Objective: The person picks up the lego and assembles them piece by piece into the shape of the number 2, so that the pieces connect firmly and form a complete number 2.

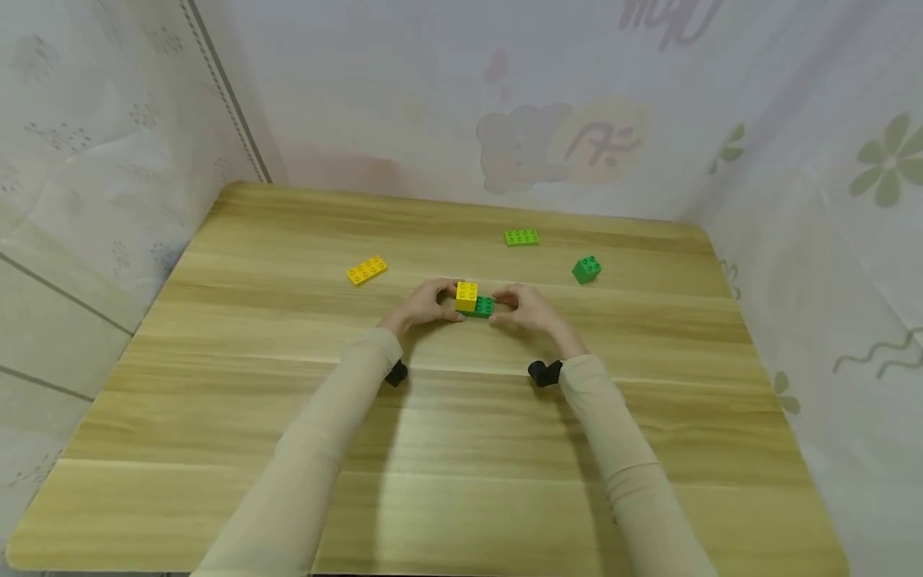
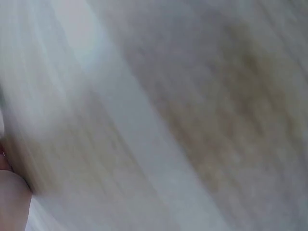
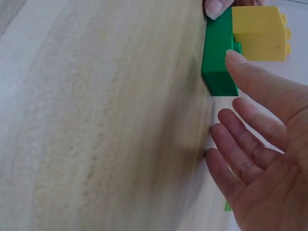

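Observation:
A square yellow block [image 1: 466,295] sits on the left part of a longer green block [image 1: 485,307], which lies on the table. My left hand [image 1: 427,304] grips the green block's left end, thumb on the near side. In the right wrist view the left thumb [image 3: 214,7] presses against the green side. On the other end is my right hand [image 1: 528,311], its thumb and fingers spread apart. The right thumb [image 3: 260,79] overlaps the green block's end in the right wrist view, while the other fingers are loosely bent around nothing. The left wrist view shows mostly blurred tabletop.
A flat orange-yellow plate [image 1: 368,271] lies to the left on the wooden table [image 1: 461,449]. Farther back are a lime-green plate [image 1: 521,237] and a dark green block [image 1: 587,270] on the right. Patterned curtains [image 1: 404,96] hang behind and beside the table.

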### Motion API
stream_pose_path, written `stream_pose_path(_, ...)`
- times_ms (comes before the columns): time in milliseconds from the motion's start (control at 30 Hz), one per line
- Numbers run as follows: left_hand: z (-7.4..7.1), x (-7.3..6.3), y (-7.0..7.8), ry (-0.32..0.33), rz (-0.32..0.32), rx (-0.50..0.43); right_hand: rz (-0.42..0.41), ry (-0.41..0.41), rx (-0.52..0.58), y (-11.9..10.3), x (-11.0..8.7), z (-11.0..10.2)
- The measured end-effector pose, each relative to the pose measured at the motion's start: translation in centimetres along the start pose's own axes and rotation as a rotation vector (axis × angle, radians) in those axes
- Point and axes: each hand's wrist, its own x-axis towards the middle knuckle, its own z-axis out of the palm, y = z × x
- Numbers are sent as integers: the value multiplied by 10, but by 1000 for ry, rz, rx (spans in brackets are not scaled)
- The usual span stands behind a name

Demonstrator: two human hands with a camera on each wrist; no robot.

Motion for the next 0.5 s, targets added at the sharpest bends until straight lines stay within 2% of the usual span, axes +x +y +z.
stream_pose_path(100,-2,-2,7,-4,-14,4,6,-5,0,1,0,-3)
stream_pose_path(167,-1,-2,10,-4,-45,14,16,-7,1,2,0,-4)
stream_pose_path(500,0,-1,6,-4,-74,14,47,32,-13,6,-5,-9)
